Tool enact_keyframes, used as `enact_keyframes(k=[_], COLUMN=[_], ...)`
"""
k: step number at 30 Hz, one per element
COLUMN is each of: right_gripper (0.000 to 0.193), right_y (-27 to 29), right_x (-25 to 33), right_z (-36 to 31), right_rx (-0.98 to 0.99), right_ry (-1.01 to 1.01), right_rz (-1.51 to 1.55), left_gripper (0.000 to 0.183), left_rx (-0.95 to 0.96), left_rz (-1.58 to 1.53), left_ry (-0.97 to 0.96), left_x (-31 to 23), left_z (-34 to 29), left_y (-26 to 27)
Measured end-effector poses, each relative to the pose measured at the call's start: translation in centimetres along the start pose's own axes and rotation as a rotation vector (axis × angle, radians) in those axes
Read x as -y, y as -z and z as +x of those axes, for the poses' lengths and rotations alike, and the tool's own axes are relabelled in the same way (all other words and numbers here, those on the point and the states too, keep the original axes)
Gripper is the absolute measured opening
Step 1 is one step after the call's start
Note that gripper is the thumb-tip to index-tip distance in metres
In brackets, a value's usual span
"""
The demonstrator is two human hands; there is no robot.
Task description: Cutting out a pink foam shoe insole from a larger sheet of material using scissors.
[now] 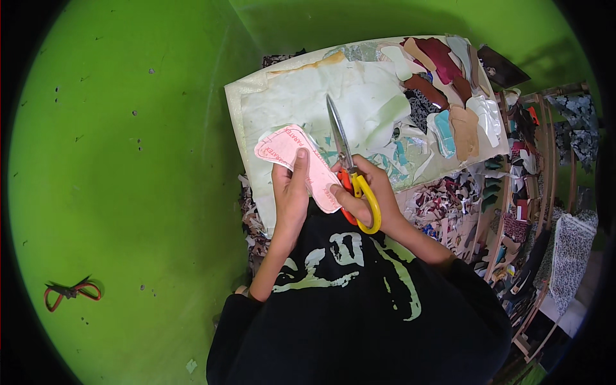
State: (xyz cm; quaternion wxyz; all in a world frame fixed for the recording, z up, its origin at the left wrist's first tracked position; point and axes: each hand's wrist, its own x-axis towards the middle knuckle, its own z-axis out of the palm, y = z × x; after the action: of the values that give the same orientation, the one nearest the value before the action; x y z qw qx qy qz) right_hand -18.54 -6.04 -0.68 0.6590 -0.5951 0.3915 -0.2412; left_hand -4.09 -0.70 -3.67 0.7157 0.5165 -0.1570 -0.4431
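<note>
Above the near part of the table I hold a pink insole-shaped piece [314, 173] with red print and a pale edge. My left hand [292, 196] grips its left part, thumb on top and fingers underneath. A pair of scissors [347, 168] with one orange and one yellow handle is in my right hand [378, 199]. Its blades point away from me and look closed or nearly so, to the right of the piece. My right thumb rests at the piece's lower end, by the handles.
The table [234, 102] bears a whitish sheet [289, 96] and green-white scraps [385, 157]. Cut pieces in maroon, brown, tan and teal [444, 133] lie at its right. Offcuts [443, 205] heap below; a wooden rack [545, 160] with material stands right. Red-handled snips [72, 292] hang at the green wall [128, 192].
</note>
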Motion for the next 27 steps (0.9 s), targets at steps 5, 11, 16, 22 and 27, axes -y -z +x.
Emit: enact_keyframes(k=[5,11,16,22,27], right_gripper=[0.029,0.033,0.053,0.079,0.082], right_y=[-0.4,-0.5,1.3,1.7,1.6], right_x=[0.2,0.5,0.4,-0.5,0.4], right_z=[0.0,0.1,0.1,-0.4,0.0], right_rx=[0.028,0.054,0.221,0.405,0.445], right_ry=[0.062,0.101,0.168,0.213,0.131], right_rz=[-0.075,-0.119,-0.264,-0.346,-0.282], left_gripper=[0.025,0.02,0.029,0.034,0.032], left_rx=[-0.089,-0.138,-0.17,-0.165,-0.128], left_rz=[0.044,0.066,0.071,0.097,0.271], left_ry=[-0.074,-0.165,-0.241,-0.379,-0.404], left_x=[0.8,0.0,-0.2,-0.7,-0.9], left_z=[0.5,0.5,0.9,1.4,1.5], left_y=[0.1,-0.7,0.3,-0.2,-0.1])
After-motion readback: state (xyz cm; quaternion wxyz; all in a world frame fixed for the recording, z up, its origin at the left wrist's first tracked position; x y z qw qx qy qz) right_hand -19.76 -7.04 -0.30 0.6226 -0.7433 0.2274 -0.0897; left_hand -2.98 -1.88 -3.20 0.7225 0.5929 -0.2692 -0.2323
